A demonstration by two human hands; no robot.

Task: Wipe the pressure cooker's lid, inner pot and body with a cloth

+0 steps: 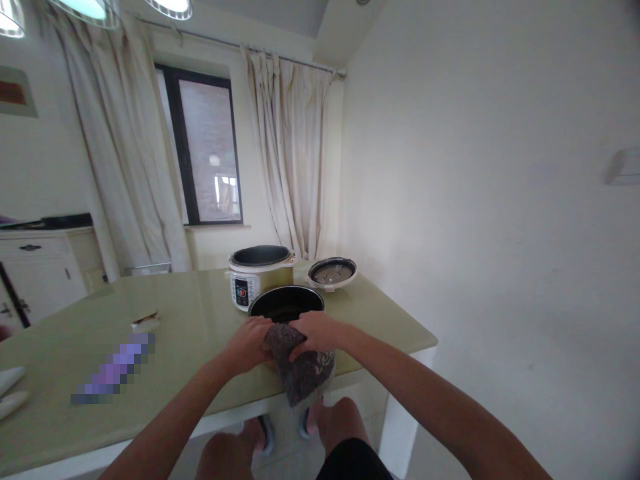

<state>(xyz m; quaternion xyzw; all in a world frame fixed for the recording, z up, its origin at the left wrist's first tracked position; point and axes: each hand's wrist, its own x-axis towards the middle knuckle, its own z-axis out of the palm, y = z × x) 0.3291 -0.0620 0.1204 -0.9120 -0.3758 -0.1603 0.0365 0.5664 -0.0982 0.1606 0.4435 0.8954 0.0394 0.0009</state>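
My left hand [249, 343] and my right hand [314, 333] both grip the top of a clear bag of dark grains [303, 370] at the near edge of a pale green table [200, 333]. The bag hangs partly over the table edge. Just behind my hands sits a dark inner pot [286, 303]. Behind that stands a cream electric cooker [260, 273] with its top uncovered, and its round lid [331, 273] lies on the table to the right.
A small white object [145, 323] and a blurred purple patch [113, 370] lie on the table's left part. White items [10, 390] sit at the far left edge. A white cabinet [43, 270], curtains and a window stand behind. A white wall runs along the right.
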